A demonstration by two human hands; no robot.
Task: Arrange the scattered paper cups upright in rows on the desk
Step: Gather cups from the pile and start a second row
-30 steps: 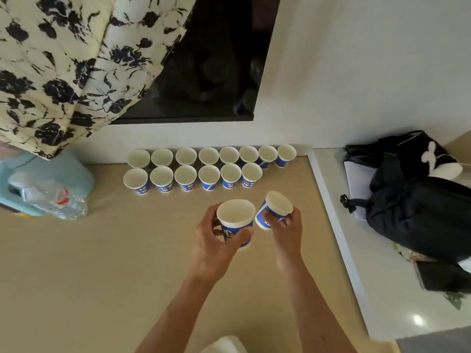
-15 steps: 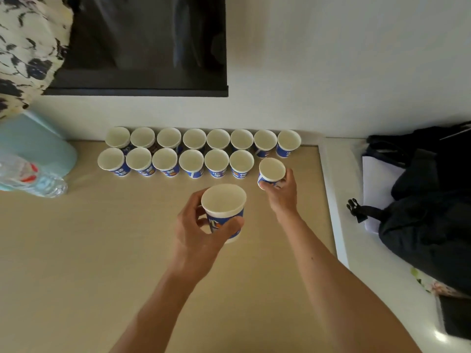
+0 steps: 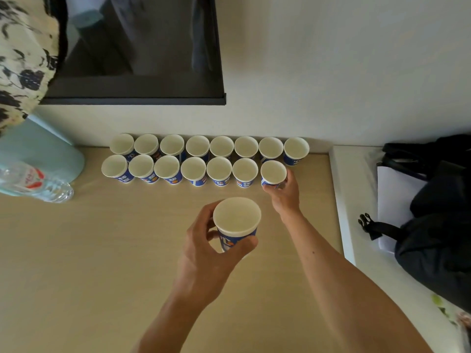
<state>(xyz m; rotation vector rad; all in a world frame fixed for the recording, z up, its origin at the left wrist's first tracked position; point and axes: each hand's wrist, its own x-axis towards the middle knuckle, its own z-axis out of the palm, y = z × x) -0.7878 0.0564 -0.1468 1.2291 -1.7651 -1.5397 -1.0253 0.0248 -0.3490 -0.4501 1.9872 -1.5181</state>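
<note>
Two cup rows [image 3: 193, 169], water bottle [image 3: 33, 182] left, bag [image 3: 438, 225] right

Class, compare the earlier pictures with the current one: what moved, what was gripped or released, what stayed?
The right hand carried the seventh cup forward, from beside the raised cup to the right end of the front row, and still grips it. Nothing was let go. The left hand still holds the raised cup above the desk. The back row of eight stayed put.
</note>
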